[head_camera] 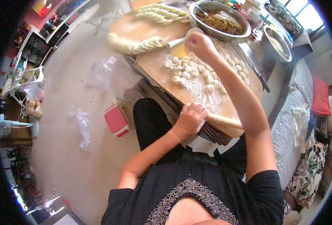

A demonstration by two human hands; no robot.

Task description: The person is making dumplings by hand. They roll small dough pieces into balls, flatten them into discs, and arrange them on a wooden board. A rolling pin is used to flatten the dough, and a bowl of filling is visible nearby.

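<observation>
My left hand (191, 119) is closed around the left end of a long dough roll (225, 121) at the near edge of the floured wooden board (157, 63). Many small dough pieces (194, 71) lie over the board's middle. My right hand (200, 45) is at the board's far side, blurred, with its fingers curled; whether it holds anything is unclear. Beside it are a white cylinder (175, 42) and a pale round thing (194, 30), partly hidden. Overlapping dough wrappers (135, 45) curve along a round board (123, 25), with pleated dumplings (163, 14) behind them.
A steel bowl of filling (220, 21) with a utensil stands beyond my right hand. Another bowl (277, 43) is farther right, past a dark flat blade-like object (254, 66). A pink-topped box (116, 121) and plastic bags (83, 130) lie on the floor at left.
</observation>
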